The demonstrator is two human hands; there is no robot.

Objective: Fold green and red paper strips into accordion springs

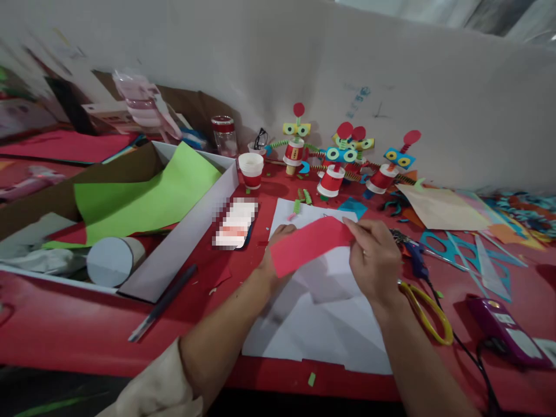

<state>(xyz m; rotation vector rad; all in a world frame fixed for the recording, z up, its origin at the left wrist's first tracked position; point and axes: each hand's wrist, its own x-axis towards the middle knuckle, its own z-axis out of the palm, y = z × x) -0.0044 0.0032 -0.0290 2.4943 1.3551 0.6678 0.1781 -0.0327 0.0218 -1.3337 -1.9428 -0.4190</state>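
Both hands hold a red paper strip (pixel 307 244) above a white sheet (pixel 324 315) on the red table. My left hand (pixel 274 250) grips the strip's left end from behind. My right hand (pixel 374 260) pinches its upper right corner. Just right of my right wrist lie yellow-handled scissors (pixel 428 315).
An open cardboard box (pixel 182 243) at left holds green paper (pixel 145 200) and a paper roll (pixel 112 260). A pencil (pixel 163 302) lies in front of it. Paper-cup figures (pixel 332 179), a cup (pixel 251 170) and a jar (pixel 224 135) stand by the wall. Rulers (pixel 471 255) and a purple device (pixel 506 330) lie at right.
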